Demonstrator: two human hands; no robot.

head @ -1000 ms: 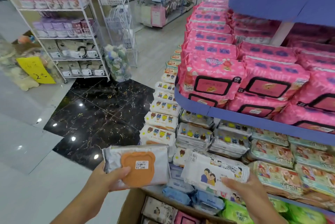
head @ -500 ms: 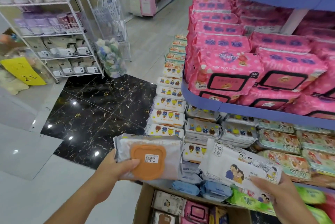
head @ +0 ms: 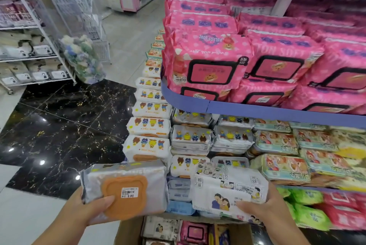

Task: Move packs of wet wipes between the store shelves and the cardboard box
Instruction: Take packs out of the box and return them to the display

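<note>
Left hand [head: 87, 211]: grips the near left corner of a silver pack [head: 126, 191], thumb pressed onto its orange lid [head: 124, 197], fingers hidden underneath
Right hand [head: 263, 213]: holds the near right corner of a white pack [head: 229, 191], thumb lying on the printed top, fingers curled below
Packs: side by side with a small gap, both in the air over the far edge of the cardboard box [head: 128, 231]
Box: near bottom centre, more packs lying inside
Shelves: bear-print packs [head: 150, 145] stacked just beyond the held ones; pink packs [head: 208, 62] above on the blue shelf [head: 257, 110]; green and red packs low on the right
Since half a second ago: same two packs in the same grips; the silver pack sits lower and further left in view; the shelves fill more of the view; the yellow sign at far left has gone out of sight
Surroundings: black marble floor [head: 59, 126] on the left, wire rack [head: 29, 46] beyond it
</note>
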